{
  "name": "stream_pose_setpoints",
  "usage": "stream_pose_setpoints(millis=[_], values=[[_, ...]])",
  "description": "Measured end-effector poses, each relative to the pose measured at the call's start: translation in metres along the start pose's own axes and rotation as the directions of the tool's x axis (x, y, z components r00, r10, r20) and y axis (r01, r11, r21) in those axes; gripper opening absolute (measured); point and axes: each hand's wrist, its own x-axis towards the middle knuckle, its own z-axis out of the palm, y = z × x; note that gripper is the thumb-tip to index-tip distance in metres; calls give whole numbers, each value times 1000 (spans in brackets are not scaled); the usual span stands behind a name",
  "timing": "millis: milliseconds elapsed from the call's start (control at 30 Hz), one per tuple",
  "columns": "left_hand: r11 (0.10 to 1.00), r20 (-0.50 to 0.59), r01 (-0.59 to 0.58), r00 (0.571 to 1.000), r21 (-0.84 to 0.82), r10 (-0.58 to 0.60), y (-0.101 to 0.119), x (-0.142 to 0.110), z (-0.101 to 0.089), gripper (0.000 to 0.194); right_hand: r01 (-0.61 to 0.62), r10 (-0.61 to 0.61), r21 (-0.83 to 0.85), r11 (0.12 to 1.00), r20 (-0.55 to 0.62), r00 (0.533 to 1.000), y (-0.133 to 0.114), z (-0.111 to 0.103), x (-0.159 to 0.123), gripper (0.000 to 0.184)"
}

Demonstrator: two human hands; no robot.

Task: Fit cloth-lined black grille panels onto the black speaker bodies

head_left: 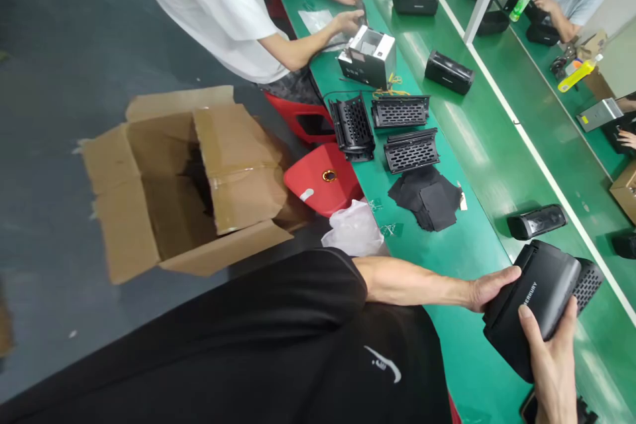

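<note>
A black speaker housing (554, 268) with white lettering on its side is held between both of my hands at the right of the head view. My left hand (489, 290) grips its near-left edge, the fingers partly hidden. My right hand (551, 351) wraps round the lower side, thumb on the lettered face. A perforated black grille (589, 286) shows just behind the housing; whether it is joined to it I cannot tell. Closest on the green table lie a pile of black square sheets (432, 202) and several slotted black grille panels (411, 150).
Finished-looking black speakers (450, 71) sit along the green conveyor (477, 139). A co-worker in a white shirt (223, 13) works beside an open box (370, 56). A red stool (322, 175), a plastic bag (354, 228) and an open cardboard carton (243, 172) stand left of the table.
</note>
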Motion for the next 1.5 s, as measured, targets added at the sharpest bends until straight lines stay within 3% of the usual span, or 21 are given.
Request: stream_pose_setpoints(millis=[67, 167, 367, 500, 567, 667, 767, 833, 933, 1033, 1133, 1200, 1333, 1500], values=[[996, -74, 81, 994, 40, -77, 10, -4, 8, 72, -5, 5, -17, 1000, 22, 1000, 1, 1, 1, 135], [995, -92, 67, 994, 80, -60, 22, -8, 18, 85, 4, -3, -47, 999, 34, 999, 3, 4, 4, 137], [995, -116, 64, 992, 74, -55, 28, -5, 23, 72, 37, -36, -26, 999, 46, 998, 11, 9, 15, 135], [996, -214, 59, 976, 60, -45, 34, 0, 20, 83, 89, -92, 74, 993, 38, 995, 31, 5, 14, 129], [999, -274, 33, 961, 32, -23, 38, 2, 20, 100, 106, -100, 166, 980, -49, 994, 44, 13, 4, 132], [999, -323, -47, 945, 9, 47, 37, 5, 20, 114, 180, -124, 265, 947, -215, 969, 58, 43, -13, 130], [995, -344, -96, 933, 37, 102, 31, 8, 19, 120, 313, -210, 169, 935, -449, 869, 64, 76, -18, 105], [995, -333, -32, 941, 98, 63, 39, 7, 15, 124, 360, -238, 133, 923, -536, 810, 68, 85, -16, 90], [946, -243, 102, 970, 308, -26, 82, 3, 10, 118, 305, -132, 324, 896, -461, 877, 78, 71, -17, 88], [783, -38, 37, 999, 621, -17, 144, 4, 9, 114, 161, 8, 499, 852, -319, 948, 88, 49, -28, 100], [643, 218, -64, 962, 763, -163, 180, 11, 13, 107, 119, 22, 522, 844, -256, 967, 95, 39, -35, 106], [612, 255, -97, 951, 785, -175, 182, 14, 13, 99, 128, 15, 543, 830, -251, 968, 100, 41, -33, 106], [586, 168, -119, 985, 801, -30, 159, 6, 5, 90, 99, 33, 626, 773, -195, 980, 112, 44, -17, 104], [614, 70, -81, 997, 785, 42, 134, -10, -4, 86, -9, 66, 613, 790, -71, 995, 116, 25, -9, 97]])
